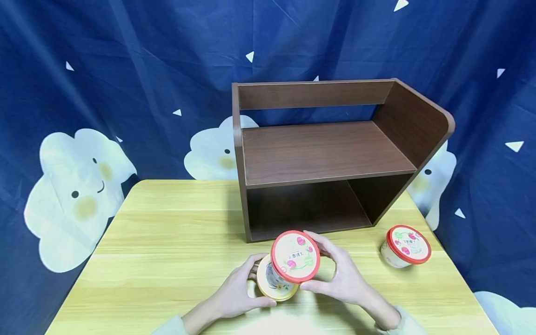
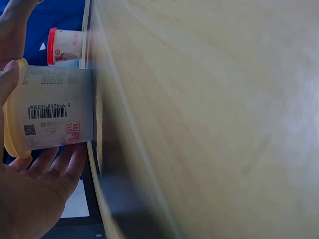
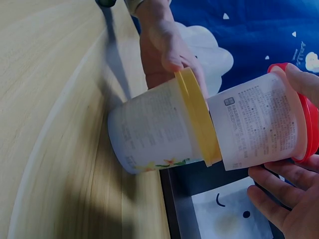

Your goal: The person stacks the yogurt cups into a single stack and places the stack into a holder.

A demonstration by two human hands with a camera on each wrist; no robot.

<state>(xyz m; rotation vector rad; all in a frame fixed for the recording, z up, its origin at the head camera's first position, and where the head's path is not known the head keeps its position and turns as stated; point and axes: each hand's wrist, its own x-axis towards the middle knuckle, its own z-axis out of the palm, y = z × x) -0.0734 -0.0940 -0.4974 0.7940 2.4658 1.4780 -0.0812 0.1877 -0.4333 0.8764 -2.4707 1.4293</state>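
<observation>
Sleeves: 2 pale sleeves (image 1: 170, 328) at the lower edge of the head view, each ending at a wrist.
Left hand: the left hand (image 1: 235, 292) grips the yellow-lidded tub (image 3: 154, 127), fingers curved round its side and thumb against the lid, spread to the tub's width.
Yellow-lidded tub: upright on the counter (image 1: 167, 251), in front of the shelf (image 1: 326, 151); its wall bears a barcode, a small square code and a red stamp-like print.
Right hand: the right hand (image 1: 341, 274) holds the upper red-lidded tub (image 1: 295, 257) by its rim, thumb and fingers parted to the lid's breadth.
Upper red-lidded tub: above the yellow lid and offset from its centre; the bases and lids overlap in view, so full contact cannot be told. Its lid is printed with pink fruit and green leaves.
Counter: light wood grain, with a bright glare at the near edge.
Other red-lidded tub: the other red-lidded tub (image 1: 406, 246) stands to the right, well apart from both hands.
Shelf: dark brown, 2 levels, higher side panel rounded at its front corner.
Curtain: the curtain (image 1: 167, 56), deep blue with white triangles and smiling clouds, hangs behind.
</observation>
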